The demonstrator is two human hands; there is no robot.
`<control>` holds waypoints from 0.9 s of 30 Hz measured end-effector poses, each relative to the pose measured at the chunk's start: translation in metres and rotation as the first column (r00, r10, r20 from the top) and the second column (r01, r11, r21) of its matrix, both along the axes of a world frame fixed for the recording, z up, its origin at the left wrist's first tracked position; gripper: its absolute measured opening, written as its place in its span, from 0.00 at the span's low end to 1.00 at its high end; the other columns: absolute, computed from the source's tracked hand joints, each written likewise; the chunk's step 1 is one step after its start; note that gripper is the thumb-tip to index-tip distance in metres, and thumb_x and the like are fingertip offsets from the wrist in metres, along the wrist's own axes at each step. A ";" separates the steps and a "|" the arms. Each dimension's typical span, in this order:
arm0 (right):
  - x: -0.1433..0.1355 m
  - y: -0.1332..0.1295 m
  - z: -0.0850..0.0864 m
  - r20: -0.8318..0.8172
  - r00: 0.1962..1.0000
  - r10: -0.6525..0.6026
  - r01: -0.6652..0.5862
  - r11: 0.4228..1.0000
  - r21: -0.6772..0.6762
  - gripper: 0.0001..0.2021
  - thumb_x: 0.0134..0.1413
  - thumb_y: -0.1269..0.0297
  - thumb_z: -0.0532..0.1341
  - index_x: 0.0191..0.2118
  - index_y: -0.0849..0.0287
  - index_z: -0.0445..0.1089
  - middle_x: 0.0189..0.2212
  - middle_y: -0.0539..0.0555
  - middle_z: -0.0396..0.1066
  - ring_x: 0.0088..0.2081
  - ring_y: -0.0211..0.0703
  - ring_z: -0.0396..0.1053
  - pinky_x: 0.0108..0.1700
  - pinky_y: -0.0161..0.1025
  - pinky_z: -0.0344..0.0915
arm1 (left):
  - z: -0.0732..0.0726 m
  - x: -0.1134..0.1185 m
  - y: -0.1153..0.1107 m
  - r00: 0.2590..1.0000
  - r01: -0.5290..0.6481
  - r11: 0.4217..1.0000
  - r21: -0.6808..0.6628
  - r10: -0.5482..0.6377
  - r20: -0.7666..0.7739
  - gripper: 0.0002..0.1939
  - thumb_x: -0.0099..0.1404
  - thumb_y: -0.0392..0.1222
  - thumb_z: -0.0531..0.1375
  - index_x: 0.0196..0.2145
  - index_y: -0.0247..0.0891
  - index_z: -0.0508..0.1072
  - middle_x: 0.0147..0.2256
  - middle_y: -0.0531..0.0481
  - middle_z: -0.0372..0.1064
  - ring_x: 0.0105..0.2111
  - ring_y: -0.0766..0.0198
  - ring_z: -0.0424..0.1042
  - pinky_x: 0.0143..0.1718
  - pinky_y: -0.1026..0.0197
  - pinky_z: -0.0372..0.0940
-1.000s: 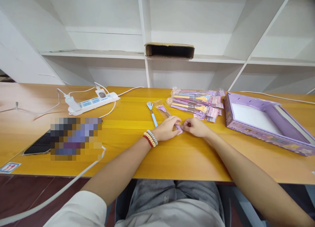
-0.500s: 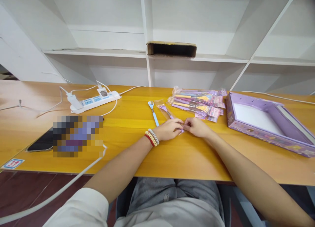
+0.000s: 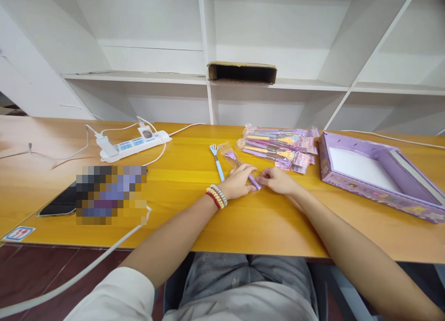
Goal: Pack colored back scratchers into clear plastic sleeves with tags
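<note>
A purple hand-shaped stick (image 3: 253, 181) in a clear plastic sleeve lies slanted on the table, its small purple hand pointing away from me. My left hand (image 3: 239, 181) is closed around the sleeved stick's middle. At the stick's near end, my right hand (image 3: 274, 179) pinches the edge of the sleeve, fingers curled together. Just left of them lies an unwrapped blue hand-shaped stick (image 3: 218, 163), its lower end close to my left hand. Behind my hands is a pile of wrapped sticks (image 3: 278, 147) in purple, yellow and blue with pink cards.
To the right stands a purple open box (image 3: 365, 191). A white power strip (image 3: 135, 146) with plugs and cables is at the back left, near a dark phone (image 3: 57, 201) and a blurred patch. White shelves with a cardboard box (image 3: 242, 73) rise behind the table (image 3: 215, 228).
My left hand's fingers have shifted slightly, so more of the purple handle shows between my hands. The right hand has hardly moved.
</note>
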State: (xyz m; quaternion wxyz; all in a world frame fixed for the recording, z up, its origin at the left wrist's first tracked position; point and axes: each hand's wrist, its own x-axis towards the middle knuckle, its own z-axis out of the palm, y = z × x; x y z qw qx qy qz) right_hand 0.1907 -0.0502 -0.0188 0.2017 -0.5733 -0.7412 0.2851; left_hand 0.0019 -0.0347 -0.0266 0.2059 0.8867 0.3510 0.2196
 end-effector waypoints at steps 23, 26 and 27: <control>-0.003 -0.003 0.000 -0.499 0.867 0.007 -0.044 0.997 -0.063 0.11 0.47 0.58 0.61 0.26 0.59 0.61 0.19 0.49 0.67 0.21 0.35 0.63 0.25 0.33 0.59 | 0.009 -0.002 -0.002 0.956 -0.025 1.000 0.011 0.020 0.293 0.31 0.53 0.46 0.62 0.53 0.36 0.59 0.56 0.40 0.53 0.58 0.54 0.53 0.59 0.52 0.50; -0.001 -0.005 0.002 -0.535 0.842 0.072 0.007 0.990 0.144 0.13 0.49 0.56 0.61 0.26 0.60 0.60 0.20 0.47 0.63 0.22 0.33 0.59 0.25 0.32 0.56 | 0.010 -0.001 0.004 0.839 -0.192 0.969 -0.158 0.245 0.486 0.32 0.54 0.49 0.62 0.54 0.37 0.58 0.55 0.39 0.56 0.55 0.54 0.57 0.53 0.51 0.57; -0.001 -0.006 0.003 -0.540 0.837 0.085 0.021 0.982 0.187 0.13 0.49 0.56 0.60 0.26 0.60 0.60 0.20 0.47 0.63 0.22 0.32 0.58 0.25 0.32 0.55 | 0.010 -0.001 0.005 0.797 -0.195 0.945 -0.263 0.309 0.519 0.32 0.54 0.50 0.62 0.53 0.36 0.59 0.53 0.39 0.58 0.52 0.54 0.60 0.50 0.52 0.59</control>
